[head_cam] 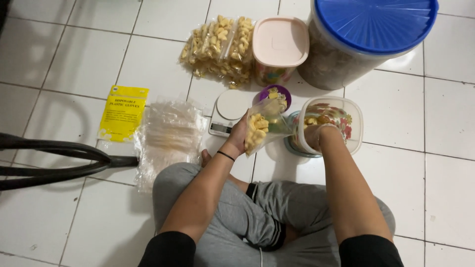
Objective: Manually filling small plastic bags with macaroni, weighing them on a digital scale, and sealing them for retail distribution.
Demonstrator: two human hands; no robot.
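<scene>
My left hand (238,136) grips a small clear plastic bag (262,127) partly filled with pale yellow snack pieces and holds it tilted above the floor. My right hand (312,134), in a thin clear glove, is down inside a clear square container with a flower pattern (346,114) that holds more of the yellow pieces. Whether that hand holds pieces is hidden by the container wall. A white kitchen scale (228,111) lies just behind the bag, with a small purple cup (277,92) of pieces beside it.
Several filled snack bags (217,47) lie at the back. A pink-lidded tub (279,47) and a large blue-lidded bucket (361,34) stand behind. A stack of empty clear bags (166,136) and a yellow glove packet (122,112) lie left. A black curved frame (54,160) crosses the left edge.
</scene>
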